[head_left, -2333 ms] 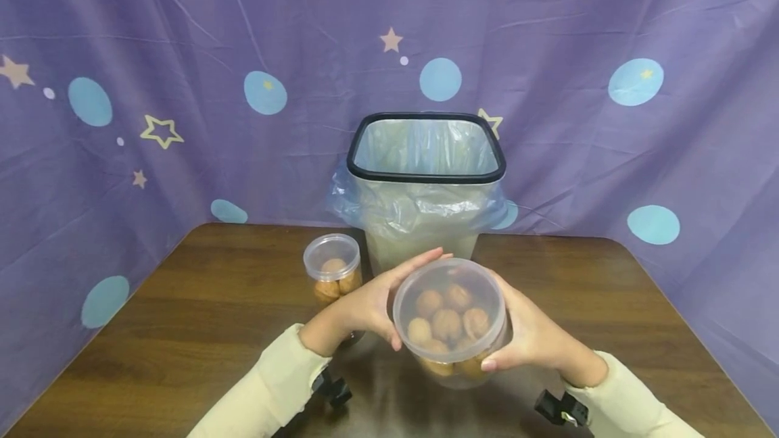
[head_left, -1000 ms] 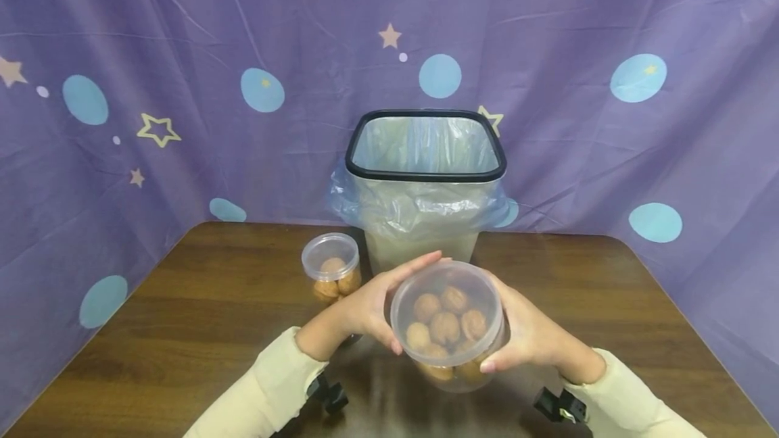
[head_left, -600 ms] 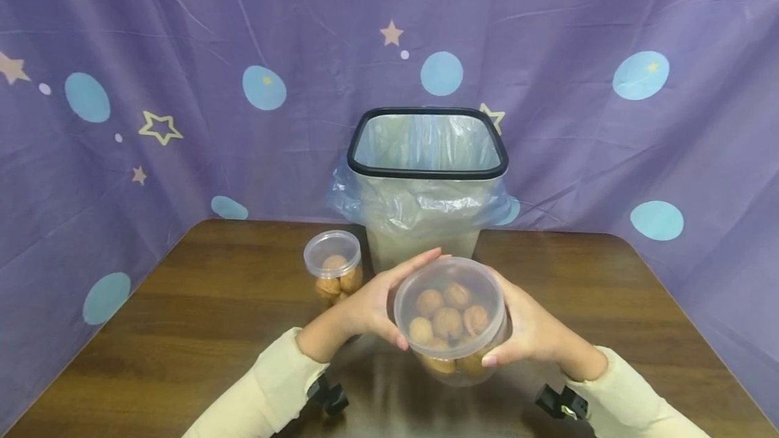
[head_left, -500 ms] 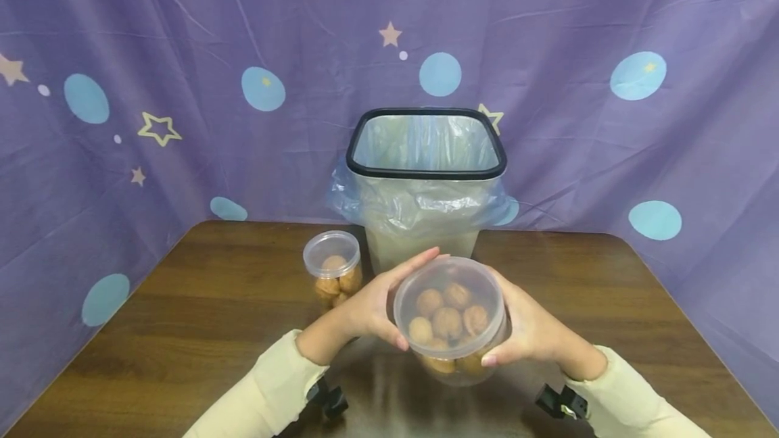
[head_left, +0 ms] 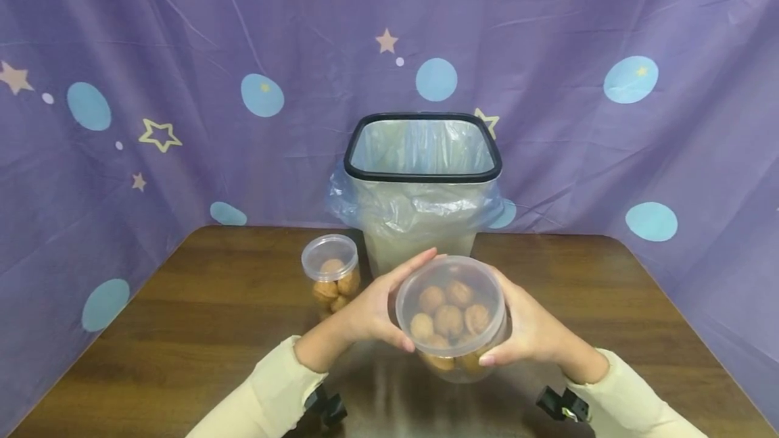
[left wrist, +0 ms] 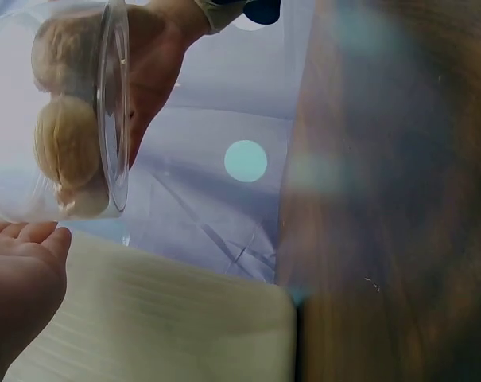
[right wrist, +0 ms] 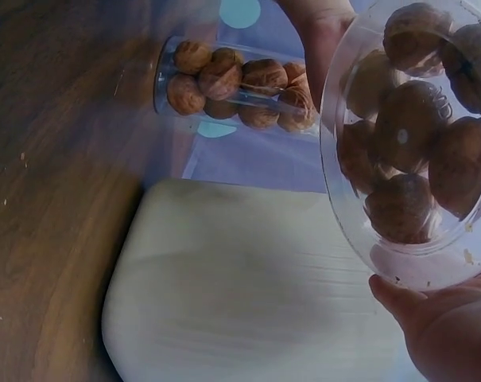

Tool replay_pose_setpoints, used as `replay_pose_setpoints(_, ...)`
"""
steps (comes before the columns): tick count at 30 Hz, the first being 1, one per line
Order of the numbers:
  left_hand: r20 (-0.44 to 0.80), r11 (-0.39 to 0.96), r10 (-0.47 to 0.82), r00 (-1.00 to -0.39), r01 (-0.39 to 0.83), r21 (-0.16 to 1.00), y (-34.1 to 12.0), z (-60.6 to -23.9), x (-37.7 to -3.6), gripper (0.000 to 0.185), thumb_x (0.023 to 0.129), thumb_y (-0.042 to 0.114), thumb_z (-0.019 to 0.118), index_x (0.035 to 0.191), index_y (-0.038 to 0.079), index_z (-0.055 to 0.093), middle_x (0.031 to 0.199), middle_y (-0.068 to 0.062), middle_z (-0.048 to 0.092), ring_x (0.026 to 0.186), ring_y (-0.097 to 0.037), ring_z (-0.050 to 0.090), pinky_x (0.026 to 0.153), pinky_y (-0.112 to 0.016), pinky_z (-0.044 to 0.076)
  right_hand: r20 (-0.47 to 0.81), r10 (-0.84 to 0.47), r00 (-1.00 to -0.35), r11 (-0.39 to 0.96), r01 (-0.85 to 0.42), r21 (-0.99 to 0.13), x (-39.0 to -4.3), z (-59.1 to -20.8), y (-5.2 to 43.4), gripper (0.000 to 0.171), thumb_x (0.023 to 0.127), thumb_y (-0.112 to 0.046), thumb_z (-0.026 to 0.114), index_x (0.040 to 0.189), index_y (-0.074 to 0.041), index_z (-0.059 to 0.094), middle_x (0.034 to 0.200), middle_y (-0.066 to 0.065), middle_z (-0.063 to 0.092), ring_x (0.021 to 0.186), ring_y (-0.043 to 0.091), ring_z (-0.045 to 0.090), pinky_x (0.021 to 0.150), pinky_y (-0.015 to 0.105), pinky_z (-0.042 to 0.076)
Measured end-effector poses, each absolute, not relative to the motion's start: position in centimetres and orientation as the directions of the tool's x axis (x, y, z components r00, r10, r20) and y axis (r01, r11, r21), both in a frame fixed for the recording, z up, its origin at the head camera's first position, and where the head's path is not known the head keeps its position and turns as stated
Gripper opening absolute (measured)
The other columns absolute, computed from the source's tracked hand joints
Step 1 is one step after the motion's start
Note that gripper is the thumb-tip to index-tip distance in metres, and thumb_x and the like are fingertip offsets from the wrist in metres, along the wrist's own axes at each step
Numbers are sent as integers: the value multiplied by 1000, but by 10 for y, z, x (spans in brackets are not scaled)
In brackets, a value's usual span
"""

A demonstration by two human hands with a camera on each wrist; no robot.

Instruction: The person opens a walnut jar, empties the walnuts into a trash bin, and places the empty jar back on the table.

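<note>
Two clear lidded tubs of walnuts are present. The larger tub [head_left: 451,316] is held above the wooden table [head_left: 182,330], tilted so its lid faces the head camera, directly in front of the bin. The left hand [head_left: 371,306] clasps its left side, fingers curved along the wall and thumb on the near rim. The right hand [head_left: 523,330] clasps the right side likewise, thumb at the lower rim. Both hands grip the tub; neither is free. Through the lid roughly five walnuts [head_left: 449,320] can be counted on top, with more beneath; the full number cannot be told.

The smaller tub [head_left: 331,274] stands upright on the table, lid on, just left of the bin and apart from the hands. About four walnuts show in the head view; the right wrist view shows more in it [right wrist: 240,83], so the count is uncertain.

One waste bin [head_left: 422,181], black-rimmed and lined with a clear bag, stands at the table's far edge. One purple cloth [head_left: 152,32] with stars and blue dots hangs behind. Two cream sleeves [head_left: 268,391] cover the forearms
</note>
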State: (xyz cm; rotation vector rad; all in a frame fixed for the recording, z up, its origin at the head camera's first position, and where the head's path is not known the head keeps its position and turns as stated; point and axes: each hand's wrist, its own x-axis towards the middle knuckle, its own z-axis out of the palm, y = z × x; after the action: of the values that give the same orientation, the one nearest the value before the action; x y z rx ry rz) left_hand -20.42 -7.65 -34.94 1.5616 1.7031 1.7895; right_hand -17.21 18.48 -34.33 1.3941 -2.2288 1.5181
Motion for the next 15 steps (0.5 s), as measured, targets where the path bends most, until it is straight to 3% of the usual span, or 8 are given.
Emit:
replay_pose_setpoints(7,506,-299,707,-494,440,847,-74,-353,-199,119,67,45,82,150,0,9,149,-29,22,132,-18,36,107,-27,33,534,-576,-619,161,-727,-668,-170,-340,184,109,55,-28,89,144,-6,30,136,14,47,121,19,48,104,20,33)
replay_pose_setpoints(15,569,-372,634,-524,438,818,-67,-363,-197,116,68,38,83,149,-2,10,152,-27,18,134,-19,34,109,-28,31,520,-538,-663,263,-718,-644,-167,-335,183,112,53,-31,90,144,-8,30,135,10,48,121,18,47,103,20,33)
